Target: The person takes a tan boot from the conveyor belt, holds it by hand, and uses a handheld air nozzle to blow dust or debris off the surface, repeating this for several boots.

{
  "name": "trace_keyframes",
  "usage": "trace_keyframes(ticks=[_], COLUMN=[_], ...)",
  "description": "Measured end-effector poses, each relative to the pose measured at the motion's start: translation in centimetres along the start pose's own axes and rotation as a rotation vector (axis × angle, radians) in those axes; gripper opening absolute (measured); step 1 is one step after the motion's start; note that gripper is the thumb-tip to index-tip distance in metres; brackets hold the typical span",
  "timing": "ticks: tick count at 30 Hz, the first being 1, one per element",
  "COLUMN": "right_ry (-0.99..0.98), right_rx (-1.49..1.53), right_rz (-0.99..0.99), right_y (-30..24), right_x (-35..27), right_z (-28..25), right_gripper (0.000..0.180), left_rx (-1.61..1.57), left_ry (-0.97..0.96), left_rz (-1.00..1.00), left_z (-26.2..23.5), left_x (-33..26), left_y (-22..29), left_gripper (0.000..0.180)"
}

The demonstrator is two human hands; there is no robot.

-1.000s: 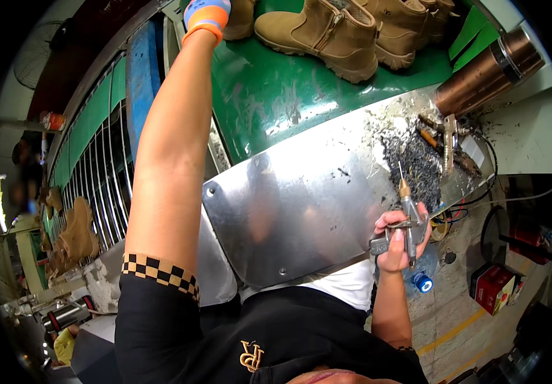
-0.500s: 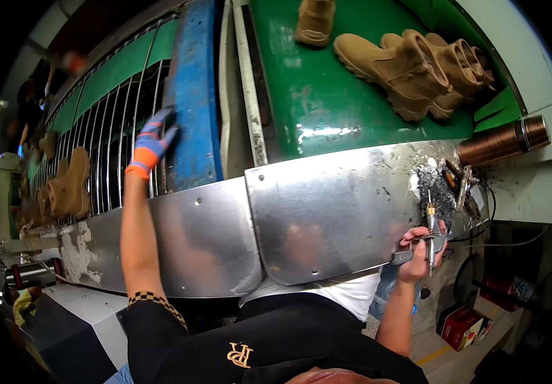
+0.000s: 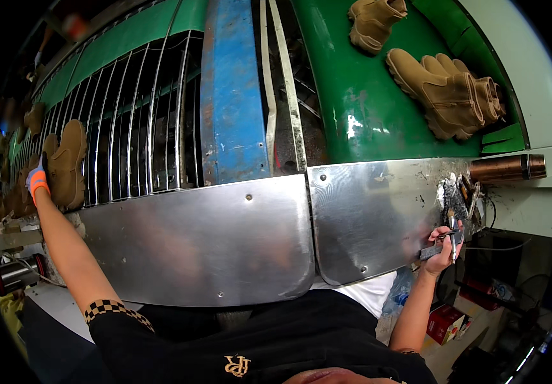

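Steel guard: two curved sheet-metal panels [image 3: 224, 243] run across the near edge of the line, side by side, seam near the middle.
Green belt: a green conveyor [image 3: 352, 109] at upper right carries three tan boots, one apart at the top [image 3: 373, 22] and two pressed together [image 3: 445, 89].
Wire rack: a curved rack of metal rods [image 3: 128, 128] on the left holds more tan boots, the farther ones too dim to count.
Nearest boot: one tan boot [image 3: 68, 163] stands upright on the rack, long axis vertical, just right of the left hand.
Left hand: gloved left hand [image 3: 36, 182], arm stretched far out, touching that boot; grip state cannot be told.
Right hand: bare right hand [image 3: 443, 246], well apart at the guard's right end, grip clenched on a small metal tool [image 3: 441, 243].
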State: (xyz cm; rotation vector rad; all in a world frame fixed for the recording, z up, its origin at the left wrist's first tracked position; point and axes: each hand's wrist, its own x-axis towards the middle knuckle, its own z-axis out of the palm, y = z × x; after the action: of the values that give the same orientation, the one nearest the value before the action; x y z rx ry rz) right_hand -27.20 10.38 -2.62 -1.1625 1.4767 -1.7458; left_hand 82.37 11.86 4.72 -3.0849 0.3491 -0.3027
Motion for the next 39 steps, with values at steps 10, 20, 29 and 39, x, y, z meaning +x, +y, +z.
trace_keyframes(ticks=[10, 20, 29, 39], right_ry=[0.024, -0.005, -0.081, -0.154], right_rx=[-0.005, 0.134, 0.128, 0.224], right_rz=[-0.028, 0.035, 0.002, 0.004], right_y=[-0.8, -0.3, -0.1, 0.0], right_x=[-0.3, -0.4, -0.5, -0.5], right_z=[-0.2, 0.4, -1.0, -2.1], right_gripper=[0.058, 0.056, 0.058, 0.056], left_rx=[-0.867, -1.049, -1.029, -0.412], left_ry=[-0.523, 0.392, -0.323, 0.194], left_rz=[0.296, 0.515, 0.797, 1.381], left_z=[-1.4, 0.1, -8.4, -17.3], left_x=[-9.0, -30.5, -59.4, -55.5], left_y=[2.5, 0.8, -5.5, 12.2], left_gripper=[0.066, 0.043, 0.051, 0.079])
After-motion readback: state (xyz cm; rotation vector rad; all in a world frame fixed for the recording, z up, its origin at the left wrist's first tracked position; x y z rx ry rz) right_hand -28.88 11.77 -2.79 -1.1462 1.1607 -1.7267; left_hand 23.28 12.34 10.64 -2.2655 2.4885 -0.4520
